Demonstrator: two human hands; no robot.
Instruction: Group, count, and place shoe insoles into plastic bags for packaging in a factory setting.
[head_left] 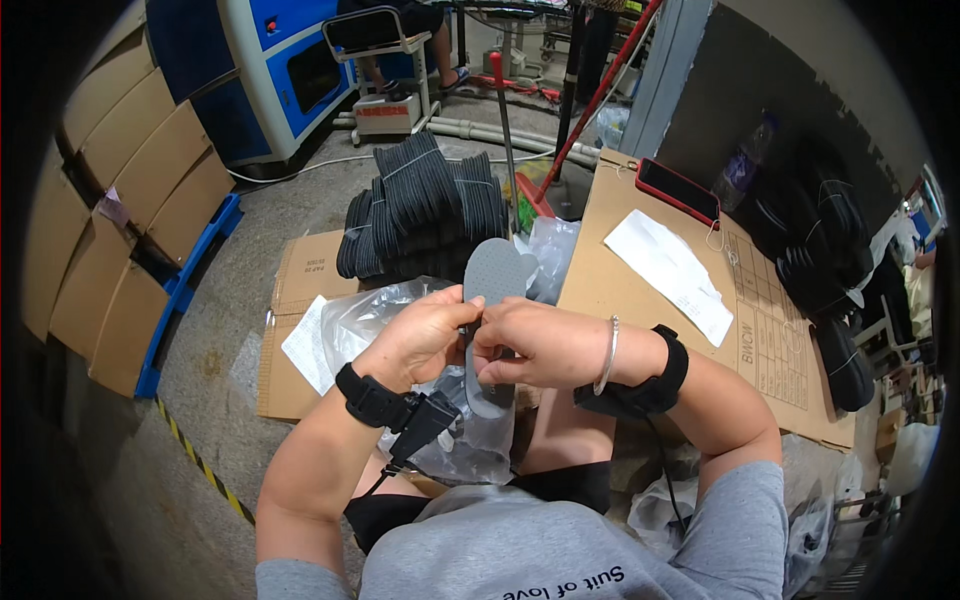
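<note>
Here in front of me, my left hand [430,332] is clasped on the grey insole [490,268], thumb pressed to its face. My right hand [520,345] is gripping it too, on the other side, fingers curled in tight; exactly what those fingertips pinch, I can't make out. The insole stands tilted up between the two hands, rounded end at twelve o'clock. A black strap [372,397] circles the left wrist, and a silvery bracelet [609,355] sits on the right.

Just past the hands, clear plastic [355,318] crumples at ten o'clock, beside a white sheet [306,345] at nine. At eleven, tied bundles of dark insoles [412,190] are piled high, cardboard [298,268] showing on their near left.

Over to two o'clock I've got the cardboard worktop [600,290]: a torn-edged paper [668,272] first, then a red-cased phone [680,192], then a bottle [742,165] with a purple label. More dark bundles [842,365] line its far edge around three.

Farther out, cartons [170,150] rise on a blue pallet [185,290] toward ten, a blue-and-white machine [290,85] looms at eleven, and a seated person's leg [442,50] shows at twelve.
</note>
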